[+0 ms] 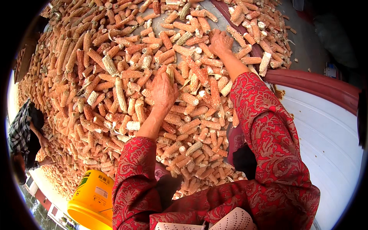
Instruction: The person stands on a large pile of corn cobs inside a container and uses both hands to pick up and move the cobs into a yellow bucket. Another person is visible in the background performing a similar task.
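A deep heap of shelled corn cobs [122, 94], orange to reddish with some pale ones, spreads before me. My left hand [165, 92] is down on the middle of the heap, its fingers bent and close together round a corn cob [158, 73] at the fingertips. Farther out and to the right, my right hand [220, 41] bends its fingers down over the cobs near the heap's right side. What those fingertips grip, if anything, is hidden beneath them. Both arms wear red patterned sleeves.
A yellow bucket [93, 199] stands at the lower left. Another person in a checked sleeve [22, 128] reaches into the heap at the far left. To the right, a dark red rail [314, 82] borders a white ridged panel [326, 130]. More cobs lie beyond the rail.
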A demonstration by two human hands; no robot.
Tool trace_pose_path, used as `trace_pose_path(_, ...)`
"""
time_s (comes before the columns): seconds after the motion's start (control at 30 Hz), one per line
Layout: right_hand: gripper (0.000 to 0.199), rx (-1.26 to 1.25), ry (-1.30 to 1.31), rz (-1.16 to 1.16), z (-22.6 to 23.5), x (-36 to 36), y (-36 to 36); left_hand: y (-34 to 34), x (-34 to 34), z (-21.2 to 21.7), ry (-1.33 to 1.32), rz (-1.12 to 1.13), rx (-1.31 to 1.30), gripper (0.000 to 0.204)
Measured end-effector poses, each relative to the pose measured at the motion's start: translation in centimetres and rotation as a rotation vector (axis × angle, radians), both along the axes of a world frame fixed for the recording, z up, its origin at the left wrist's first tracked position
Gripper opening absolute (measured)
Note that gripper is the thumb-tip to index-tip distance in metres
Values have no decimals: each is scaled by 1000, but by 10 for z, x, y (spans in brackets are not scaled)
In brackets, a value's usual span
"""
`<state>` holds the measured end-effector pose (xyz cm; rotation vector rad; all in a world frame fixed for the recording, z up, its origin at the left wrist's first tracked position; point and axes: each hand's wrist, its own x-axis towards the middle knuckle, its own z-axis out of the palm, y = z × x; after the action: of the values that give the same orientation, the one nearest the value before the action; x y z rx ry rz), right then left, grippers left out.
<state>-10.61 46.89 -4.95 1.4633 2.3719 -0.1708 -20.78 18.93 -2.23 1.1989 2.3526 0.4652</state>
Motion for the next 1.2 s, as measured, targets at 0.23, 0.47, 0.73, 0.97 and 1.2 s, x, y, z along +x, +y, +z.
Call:
trace_pose_path(0.23, 77, -243, 433, -248, 51, 20, -29, -5, -2, -35, 21, 170, 215, 38)
trace_pose_path(0.47, 69, -442, 419, 22, 60, 25, -116, 8, -25, 6, -1315, 586, 244, 33)
trace_pose_path(0.73, 81, -412, 561, 8, 67, 3, -152, -17, -65, 39, -1449, 635, 288, 44)
trace_pose_path(0.97, 60, -1118, 1367, -286, 106, -38, -196, -20, -61, 79, -1291, 257, 511, 89)
trace_pose_path(1.2, 85, -1435, 1437, 82, 186, -62, -229, -44, -94, 142, -965, 298, 597, 78)
